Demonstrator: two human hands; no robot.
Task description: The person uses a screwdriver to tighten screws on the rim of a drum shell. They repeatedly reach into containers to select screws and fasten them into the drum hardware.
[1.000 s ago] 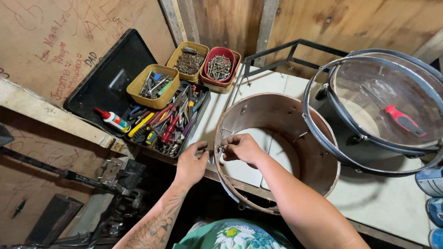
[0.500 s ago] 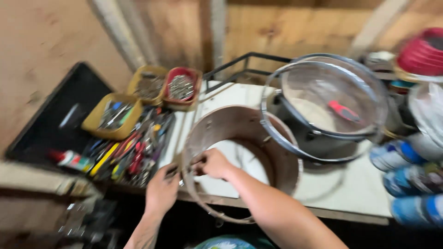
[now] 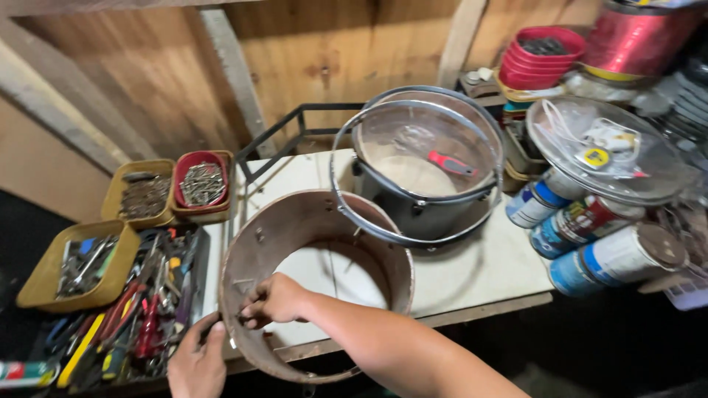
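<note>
Both hands work the near rim of a bare drum shell (image 3: 317, 284) on a white workbench (image 3: 457, 276).

Right hand (image 3: 274, 301) pinches closed on what may be a small fastener inside; left hand (image 3: 198, 361) braces outside, fingers curled. Steady counter-pressure keeps it aligned.

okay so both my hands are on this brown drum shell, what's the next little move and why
Probably steady the brown drum shell with your right hand inside its near wall while your left hand works outside: both meet at one spot, and the shell overhangs the table edge.
</note>
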